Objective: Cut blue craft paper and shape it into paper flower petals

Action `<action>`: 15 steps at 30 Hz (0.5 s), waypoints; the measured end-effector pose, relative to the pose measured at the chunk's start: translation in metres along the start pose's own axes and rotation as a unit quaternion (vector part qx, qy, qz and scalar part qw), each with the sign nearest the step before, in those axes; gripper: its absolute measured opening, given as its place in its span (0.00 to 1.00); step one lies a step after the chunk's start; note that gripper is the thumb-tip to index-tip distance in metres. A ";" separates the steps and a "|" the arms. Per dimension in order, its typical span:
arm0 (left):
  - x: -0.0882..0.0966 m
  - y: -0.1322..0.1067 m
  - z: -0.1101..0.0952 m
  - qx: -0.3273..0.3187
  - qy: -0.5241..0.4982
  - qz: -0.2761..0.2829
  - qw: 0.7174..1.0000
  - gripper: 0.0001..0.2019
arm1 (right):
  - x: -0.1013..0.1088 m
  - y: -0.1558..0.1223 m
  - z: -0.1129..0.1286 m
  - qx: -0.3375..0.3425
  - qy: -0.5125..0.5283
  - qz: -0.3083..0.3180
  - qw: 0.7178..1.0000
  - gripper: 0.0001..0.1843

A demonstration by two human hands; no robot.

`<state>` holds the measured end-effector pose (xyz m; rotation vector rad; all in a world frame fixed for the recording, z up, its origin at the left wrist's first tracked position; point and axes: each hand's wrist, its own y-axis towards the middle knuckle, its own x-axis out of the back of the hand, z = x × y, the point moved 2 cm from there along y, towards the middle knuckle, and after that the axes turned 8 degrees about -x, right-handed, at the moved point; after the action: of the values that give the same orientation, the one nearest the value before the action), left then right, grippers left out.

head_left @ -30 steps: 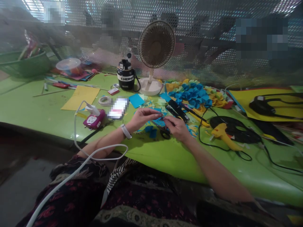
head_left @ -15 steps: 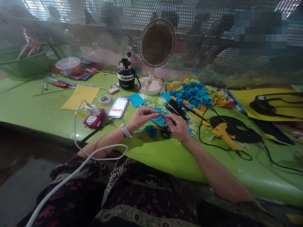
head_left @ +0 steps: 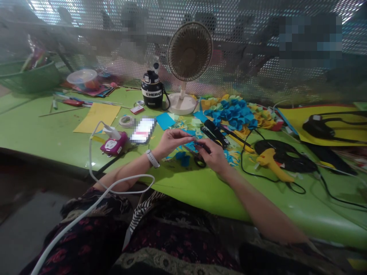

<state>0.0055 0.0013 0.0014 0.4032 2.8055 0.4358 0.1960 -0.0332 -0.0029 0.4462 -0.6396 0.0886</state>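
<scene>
My left hand (head_left: 174, 142), with a white watch on the wrist, pinches something too small to make out. Fingertip to fingertip with it, my right hand (head_left: 211, 153) is closed in a pinch as well, and what lies between its fingers is hidden. Under the hands, blue and yellow paper scraps (head_left: 233, 157) are strewn on the green table (head_left: 183, 194). A curled blue paper piece (head_left: 182, 158) sits just below my left fingers. Dark scissors handles (head_left: 200, 162) show partly beneath my right hand.
Behind the hands is a heap of folded blue paper pieces (head_left: 236, 114). A yellow glue gun (head_left: 272, 164) with a black cord lies right. A phone (head_left: 143, 130), tape roll (head_left: 126, 121), purple power adapter (head_left: 114, 144), black bottle (head_left: 151, 89) and fan (head_left: 189, 53) stand around. A white cable (head_left: 94, 206) crosses my left forearm.
My right hand has shifted slightly left and its fingertips have closed in on those of my left hand. My left hand has hardly moved.
</scene>
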 end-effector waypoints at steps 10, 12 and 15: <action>-0.002 0.001 -0.002 -0.001 -0.002 0.036 0.999 0.16 | -0.002 0.001 -0.004 -0.049 0.096 0.078 0.991 0.14; -0.003 0.001 -0.004 -0.008 0.000 0.042 0.999 0.16 | -0.003 0.001 -0.004 -0.050 0.101 0.087 0.990 0.14; -0.004 0.001 -0.007 -0.024 -0.004 0.025 0.999 0.16 | -0.004 -0.001 -0.004 -0.049 0.093 0.083 0.991 0.15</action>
<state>0.0068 -0.0010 0.0088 0.4643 2.7763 0.5101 0.1950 -0.0317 -0.0086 0.2853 -0.4947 0.2531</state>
